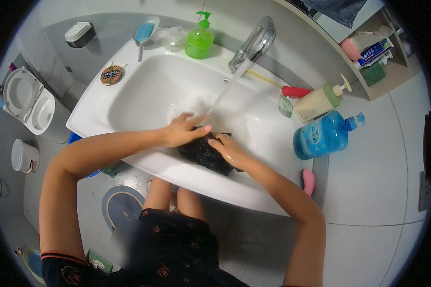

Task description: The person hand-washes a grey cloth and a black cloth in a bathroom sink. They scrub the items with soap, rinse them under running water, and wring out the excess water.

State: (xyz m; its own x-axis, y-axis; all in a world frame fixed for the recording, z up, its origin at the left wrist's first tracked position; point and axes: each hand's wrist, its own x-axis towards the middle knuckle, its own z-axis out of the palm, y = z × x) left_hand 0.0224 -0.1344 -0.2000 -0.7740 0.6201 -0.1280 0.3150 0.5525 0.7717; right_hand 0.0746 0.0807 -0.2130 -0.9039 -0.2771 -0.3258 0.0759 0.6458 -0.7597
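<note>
A wet, bunched black cloth lies against the near inner wall of the white sink. My left hand is over the cloth's upper edge, its fingers stretched out and spread beside the falling water. The cloth is gripped by my right hand, thumb toward the left hand and fingers partly hidden. From the chrome faucet at the back, a stream of water runs down to the fingers of my left hand. White suds float around the hands in the basin.
Along the sink's rim stand a green pump bottle, a blue soap dish, a round patterned tin, a cream pump bottle and a blue liquid bottle. A pink brush lies at right. A toilet stands at left.
</note>
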